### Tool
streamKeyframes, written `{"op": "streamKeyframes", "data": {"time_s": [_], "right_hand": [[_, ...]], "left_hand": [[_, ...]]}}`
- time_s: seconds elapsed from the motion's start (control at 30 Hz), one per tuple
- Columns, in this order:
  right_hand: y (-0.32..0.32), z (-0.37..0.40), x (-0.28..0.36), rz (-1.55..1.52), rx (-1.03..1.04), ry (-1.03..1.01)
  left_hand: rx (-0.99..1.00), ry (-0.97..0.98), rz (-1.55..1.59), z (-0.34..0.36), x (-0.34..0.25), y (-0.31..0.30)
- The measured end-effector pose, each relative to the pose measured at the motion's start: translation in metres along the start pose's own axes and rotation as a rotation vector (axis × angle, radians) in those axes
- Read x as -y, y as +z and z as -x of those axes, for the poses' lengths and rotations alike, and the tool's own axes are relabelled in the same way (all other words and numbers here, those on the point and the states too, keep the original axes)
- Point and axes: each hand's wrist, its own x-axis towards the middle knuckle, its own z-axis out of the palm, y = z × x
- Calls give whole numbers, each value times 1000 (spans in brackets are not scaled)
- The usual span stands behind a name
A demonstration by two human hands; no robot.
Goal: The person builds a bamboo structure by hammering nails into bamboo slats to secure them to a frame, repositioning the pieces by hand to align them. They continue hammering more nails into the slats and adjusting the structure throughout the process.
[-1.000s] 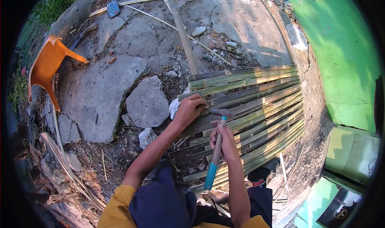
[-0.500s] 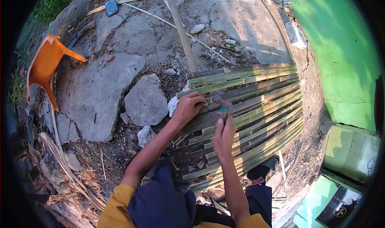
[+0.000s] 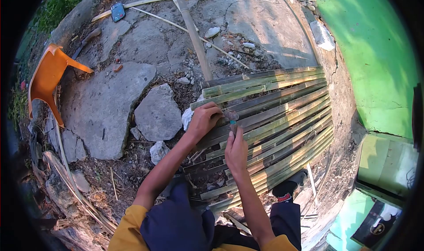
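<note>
Head view: your right hand is clenched round the hammer, whose head shows just above your knuckles, over the near end of the slats. A second ago the handle ran long below your fist, its blue end towards your knees. Now that length is gone from sight behind the hand, and the head has shifted left, closer to your other fingers. Whether it touches the bamboo you cannot tell from here.

Your left hand stays put on the same dark slat, wrist on the panel's left edge, fingertips curled and pinched just beside the hammer head. What they pinch, if anything, is too small to make out.

I judge that you are mid-stroke at that one spot, with very little room between steel and fingers.

The slats have not moved. The slab lies just left of them, the chair and phone well apart, the wall on the right
</note>
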Motion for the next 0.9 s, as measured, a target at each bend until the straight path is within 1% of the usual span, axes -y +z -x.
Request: {"op": "streamKeyframes", "data": {"time_s": [0.07, 0.13, 0.17, 0.23, 0.37, 0.43, 0.57, 0.67, 0.77, 0.83, 0.87, 0.9], "right_hand": [[-1, 2, 3, -37, -7, -21], [0, 6, 10, -143, -147, -82], [2, 6, 8, -143, -148, -83], [6, 4, 3, -29, 27, 38], [5, 5, 0, -41, 58, 48], [8, 3, -1, -64, 33, 24], [8, 4, -3, -58, 9, 10], [6, 3, -2, -63, 14, 4], [-6, -2, 7, -57, 59, 14], [-16, -1, 18, -161, -53, 15], [-14, 0, 18, -163, -49, 21], [-12, 2, 17, -183, -149, -41]], "left_hand": [[4, -14, 9, 3, -2, -1], [16, -46, 10, 2, -2, -2], [15, -45, 9, 2, -1, -2], [-3, 4, -28, 1, -1, -2], [-1, 4, -12, 4, -1, -1], [-11, -2, -62, 2, -2, -1], [2, -35, -26, 3, -2, -1], [-33, -39, -39, 3, -2, 3], [-38, -37, -72, -1, -3, 6], [-28, -69, -29, 0, -3, 7], [-24, -76, -30, 1, -3, 7], [-26, -73, -37, 0, -3, 7]]}}
